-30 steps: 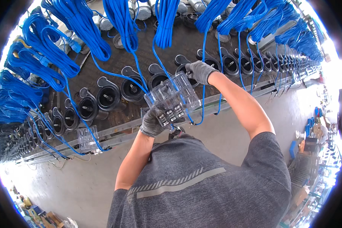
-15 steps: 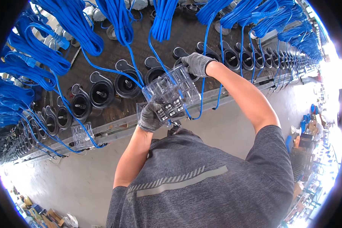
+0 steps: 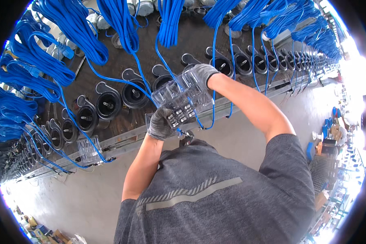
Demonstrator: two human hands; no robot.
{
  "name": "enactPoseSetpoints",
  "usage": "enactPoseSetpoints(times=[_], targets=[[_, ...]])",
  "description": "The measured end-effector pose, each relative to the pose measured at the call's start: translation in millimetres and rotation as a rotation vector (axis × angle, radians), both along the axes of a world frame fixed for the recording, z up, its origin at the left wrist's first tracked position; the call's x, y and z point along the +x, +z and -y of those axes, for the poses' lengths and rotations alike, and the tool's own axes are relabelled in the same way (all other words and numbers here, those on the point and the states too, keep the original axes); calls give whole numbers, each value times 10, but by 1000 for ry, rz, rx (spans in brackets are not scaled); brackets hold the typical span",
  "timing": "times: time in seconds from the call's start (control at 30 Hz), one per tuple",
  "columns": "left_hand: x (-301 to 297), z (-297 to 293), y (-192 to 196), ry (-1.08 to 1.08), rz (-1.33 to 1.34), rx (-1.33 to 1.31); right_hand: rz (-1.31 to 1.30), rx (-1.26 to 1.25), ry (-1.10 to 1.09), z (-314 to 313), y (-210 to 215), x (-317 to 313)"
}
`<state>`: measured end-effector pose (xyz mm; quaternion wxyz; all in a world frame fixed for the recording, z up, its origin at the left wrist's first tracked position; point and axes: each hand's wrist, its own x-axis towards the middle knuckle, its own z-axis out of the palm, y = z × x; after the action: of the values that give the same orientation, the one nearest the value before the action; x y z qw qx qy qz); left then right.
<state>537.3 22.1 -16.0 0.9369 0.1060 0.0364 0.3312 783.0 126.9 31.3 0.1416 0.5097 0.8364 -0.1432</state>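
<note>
A clear plastic tray [image 3: 164, 92] with compartments is held up at a tilt before the bench edge. My left hand [image 3: 161, 124], in a grey knit glove, grips its near left side. Small shiny metal parts [image 3: 181, 115] fill several of its near compartments. My right hand [image 3: 204, 75], gloved alike, is bent over the tray's far right corner with its fingers drawn together. The fingertips, and whatever is between them, cannot be made out. Just beyond the tray stand round black housings, one of them a black cup [image 3: 162, 81] with a raised side ring.
More black housings [image 3: 108, 102] line the dark bench [image 3: 118, 61] both ways. Bundled blue cables [image 3: 124, 24] lie behind them, their loose ends crossing the front edge. A second clear tray [image 3: 89, 149] rests at the edge on the left. Cartons [image 3: 328, 148] stand at the right.
My right hand has come left and nearer, from a black housing to the tray's far right corner. My left hand still holds the tray. The view has shifted slightly.
</note>
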Motion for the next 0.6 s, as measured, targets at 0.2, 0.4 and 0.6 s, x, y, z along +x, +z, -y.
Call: enactPoseSetpoints(times=[0.2,0.4,0.6], targets=[[59,25,139,-54,41,-90,-299,337,-428,416,605,185],[332,111,41,57,-191,-75,-429,180,215,1103,598,266],[649,203,-33,52,-208,-81,-345,77,122,1262,385,475]])
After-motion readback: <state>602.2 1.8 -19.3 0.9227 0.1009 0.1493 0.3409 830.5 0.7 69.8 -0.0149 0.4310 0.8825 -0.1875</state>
